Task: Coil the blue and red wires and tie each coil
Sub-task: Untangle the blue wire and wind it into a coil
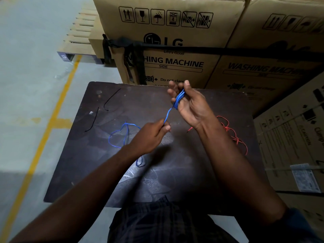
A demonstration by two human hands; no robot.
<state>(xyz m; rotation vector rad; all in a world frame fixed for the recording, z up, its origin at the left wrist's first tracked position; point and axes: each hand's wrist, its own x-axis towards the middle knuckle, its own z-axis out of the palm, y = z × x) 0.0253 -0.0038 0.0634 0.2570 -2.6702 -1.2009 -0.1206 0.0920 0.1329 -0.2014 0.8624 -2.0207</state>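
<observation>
Several turns of the blue wire are wound around the fingers of my right hand, which is raised over the far part of the dark table. From that coil a strand runs down to my left hand, which pinches it. The loose rest of the blue wire lies in loops on the table to the left of my left wrist. The red wire lies in a loose tangle on the table's right side, partly hidden by my right forearm.
Two thin black ties lie on the table's far left part. Large cardboard washing machine boxes stand right behind the table and along its right side. A wooden pallet and a yellow floor line are on the left.
</observation>
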